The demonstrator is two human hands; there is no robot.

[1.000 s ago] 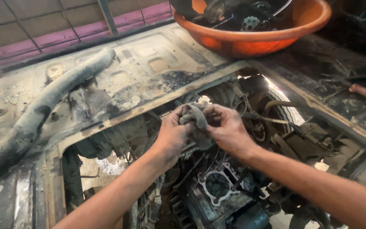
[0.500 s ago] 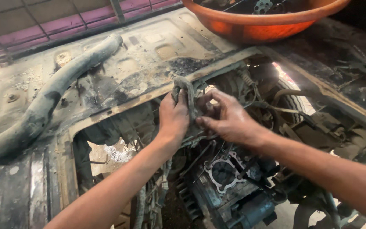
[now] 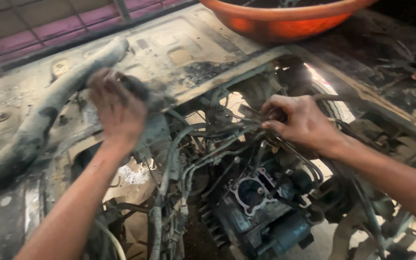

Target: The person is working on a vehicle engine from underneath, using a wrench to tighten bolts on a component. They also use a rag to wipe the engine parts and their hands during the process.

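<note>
My left hand is over the dirty metal panel at the left edge of the engine opening. It is closed on a short, dark, grimy hose piece, which is blurred by motion. My right hand is inside the opening, above the engine. Its fingers curl around thin dark hoses beside a tangle of wires. Below both hands sits the greasy engine block with a round bore facing up.
A long, thick, dusty hose lies across the panel at the left. An orange plastic basin stands on the far edge. A ribbed cable sleeve hangs down in the opening, with ground showing beneath.
Both hands held the short hose together over the opening. My left hand has now carried it left over the panel, and my right hand has let go and gripped the thin hoses.
</note>
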